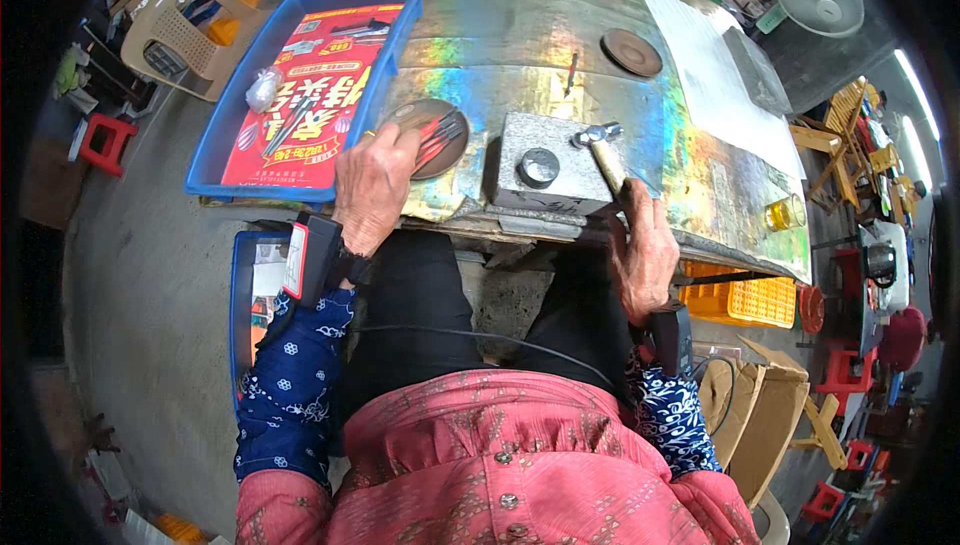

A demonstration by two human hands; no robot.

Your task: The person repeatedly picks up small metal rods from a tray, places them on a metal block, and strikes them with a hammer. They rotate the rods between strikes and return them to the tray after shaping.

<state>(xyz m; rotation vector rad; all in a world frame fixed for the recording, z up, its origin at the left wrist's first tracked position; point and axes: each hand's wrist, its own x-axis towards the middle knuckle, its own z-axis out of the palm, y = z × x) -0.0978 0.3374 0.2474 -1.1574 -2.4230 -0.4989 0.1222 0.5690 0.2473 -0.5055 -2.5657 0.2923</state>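
Note:
My left hand (pixel 375 185) is bent over a round brown dish (pixel 457 156) at the table's near edge. Its fingers are closed at the ends of several slim red-and-dark rods (pixel 437 140) in the dish; what they pinch is hidden. My right hand (pixel 645 255) grips the end of a hammer (pixel 606 160) by its pale handle. The hammer's metal head rests over the top of a grey metal block (pixel 558 150). On the same block, nearer to me, sits a short black ring-shaped piece (pixel 538 168).
Left on the table is a blue tray (pixel 216 135) with a red printed sheet and a small clear plastic bag (pixel 264 90). Farther back are another brown dish (pixel 632 52) and a thin dark rod (pixel 571 75). A yellow glass (pixel 785 212) stands near the right edge.

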